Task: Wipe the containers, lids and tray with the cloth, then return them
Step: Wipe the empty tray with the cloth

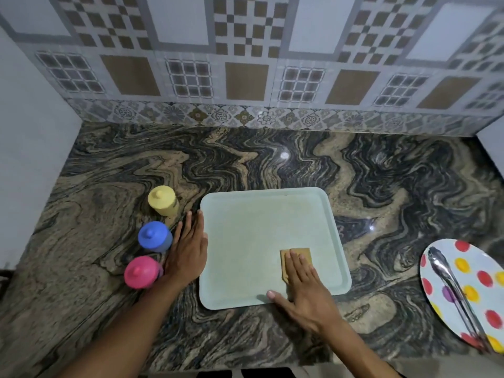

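right hand (302, 279) flat, pressing cloth (296, 253) on tray (259, 214) | left hand (188, 249) flat against tray edge

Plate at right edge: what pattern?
White plate with red, yellow and purple polka dots; the head view shows it.

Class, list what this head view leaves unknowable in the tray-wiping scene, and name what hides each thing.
Head view:
- Cloth: its near part lies under the right hand.
- Pink container, blue container, yellow container: lids hide any contents.
- Spotted plate: cut off by the right edge.
- Tray's left rim: partly covered by the left hand.
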